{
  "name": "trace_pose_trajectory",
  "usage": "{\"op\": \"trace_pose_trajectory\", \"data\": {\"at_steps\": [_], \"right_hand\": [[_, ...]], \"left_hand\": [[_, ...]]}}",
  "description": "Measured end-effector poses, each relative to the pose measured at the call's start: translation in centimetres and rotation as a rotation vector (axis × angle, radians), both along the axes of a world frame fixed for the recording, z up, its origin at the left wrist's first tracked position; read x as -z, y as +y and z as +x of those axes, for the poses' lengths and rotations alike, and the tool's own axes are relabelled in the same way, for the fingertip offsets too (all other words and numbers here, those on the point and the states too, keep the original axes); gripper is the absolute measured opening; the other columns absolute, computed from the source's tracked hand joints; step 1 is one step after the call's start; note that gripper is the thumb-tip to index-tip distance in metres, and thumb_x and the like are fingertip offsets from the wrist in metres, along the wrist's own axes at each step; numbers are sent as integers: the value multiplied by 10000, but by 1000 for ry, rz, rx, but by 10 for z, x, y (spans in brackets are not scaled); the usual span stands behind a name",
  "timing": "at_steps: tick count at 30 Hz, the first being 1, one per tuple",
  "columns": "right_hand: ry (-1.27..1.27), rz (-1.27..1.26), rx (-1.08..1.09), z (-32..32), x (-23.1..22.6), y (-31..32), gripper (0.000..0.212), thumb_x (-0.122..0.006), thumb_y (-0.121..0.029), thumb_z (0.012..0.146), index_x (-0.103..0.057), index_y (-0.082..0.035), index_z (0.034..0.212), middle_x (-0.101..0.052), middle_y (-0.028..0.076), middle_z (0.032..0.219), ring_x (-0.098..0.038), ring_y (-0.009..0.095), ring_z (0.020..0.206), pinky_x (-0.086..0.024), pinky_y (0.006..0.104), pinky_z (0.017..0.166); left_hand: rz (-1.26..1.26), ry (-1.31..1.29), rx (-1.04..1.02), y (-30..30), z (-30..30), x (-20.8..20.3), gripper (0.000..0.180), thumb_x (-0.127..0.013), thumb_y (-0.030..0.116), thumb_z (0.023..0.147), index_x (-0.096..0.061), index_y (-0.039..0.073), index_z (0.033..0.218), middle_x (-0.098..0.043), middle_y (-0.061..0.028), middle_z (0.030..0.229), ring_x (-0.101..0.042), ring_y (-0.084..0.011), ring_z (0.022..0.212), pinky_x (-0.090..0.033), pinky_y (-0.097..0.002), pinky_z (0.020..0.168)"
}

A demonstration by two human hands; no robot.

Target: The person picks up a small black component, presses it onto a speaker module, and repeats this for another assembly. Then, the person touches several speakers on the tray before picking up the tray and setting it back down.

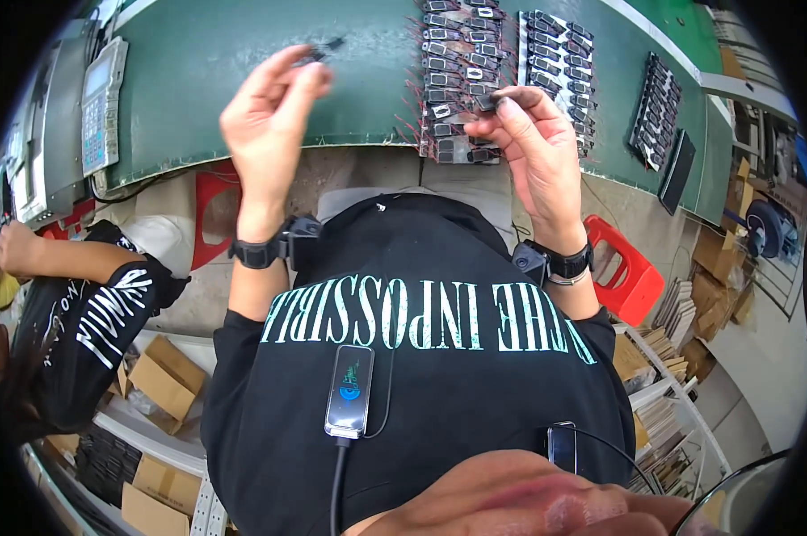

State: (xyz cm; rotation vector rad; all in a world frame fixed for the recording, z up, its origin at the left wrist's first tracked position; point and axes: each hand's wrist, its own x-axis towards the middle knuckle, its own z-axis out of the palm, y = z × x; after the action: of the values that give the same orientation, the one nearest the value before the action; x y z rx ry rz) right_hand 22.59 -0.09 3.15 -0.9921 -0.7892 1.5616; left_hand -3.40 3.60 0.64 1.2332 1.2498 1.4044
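Observation:
My left hand (274, 121) is raised over the left part of the green table. Its thumb and forefinger are closed on a small dark piece (332, 45), blurred by motion. On the other side, my right hand (544, 147) pinches a small black part (488, 102) with a grey face. That part is held above the near end of a pale sheet bearing rows of small black speaker-like parts (443, 64) with thin red wires. A second such group (557, 67) lies just to the right. My right fingers hide some of the parts below them.
A dark tray of similar parts (655, 112) and a flat black panel (677, 172) lie toward the right table edge. A grey device with a keypad (102, 105) stands at the left. Red stools (620, 270) flank me. Another person's arm (73, 257) is at far left.

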Motion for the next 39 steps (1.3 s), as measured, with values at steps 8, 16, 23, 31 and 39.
{"op": "trace_pose_trajectory", "data": {"at_steps": [8,16,23,31,39], "right_hand": [[-139,13,-50,-5,0,-7,175,-609,-71,983,-600,13,1136,-693,136,1018,-707,206,888,-566,330,844],[-144,137,54,8,15,-6,168,-605,-66,984,-600,14,1131,-683,110,970,-691,183,872,-555,337,862],[-187,231,137,30,11,-11,160,-599,-54,985,-604,8,1132,-670,82,973,-667,155,842,-550,339,851],[-199,222,156,30,8,-18,152,-599,-47,985,-612,2,1128,-664,63,955,-658,140,839,-546,332,841],[-201,223,146,32,10,-18,152,-610,-44,978,-613,0,1123,-665,63,925,-659,139,839,-539,317,835]], "left_hand": [[-136,-37,288,-29,48,-6,230,-655,13,943,-658,-62,1160,-730,-121,1005,-704,-150,912,-570,-258,834],[-8,201,153,-19,47,14,181,-679,31,921,-697,-5,1098,-739,-77,966,-699,-145,889,-555,-249,819],[484,835,288,-27,75,2,180,-772,149,778,-734,90,944,-646,-28,891,-603,-240,889,-534,-346,752],[473,972,407,-24,90,-1,220,-763,136,777,-706,58,975,-608,-42,965,-568,-236,946,-526,-348,790],[522,867,374,-16,92,-2,185,-732,105,804,-690,44,973,-646,-81,938,-613,-289,897,-536,-367,791]]}}
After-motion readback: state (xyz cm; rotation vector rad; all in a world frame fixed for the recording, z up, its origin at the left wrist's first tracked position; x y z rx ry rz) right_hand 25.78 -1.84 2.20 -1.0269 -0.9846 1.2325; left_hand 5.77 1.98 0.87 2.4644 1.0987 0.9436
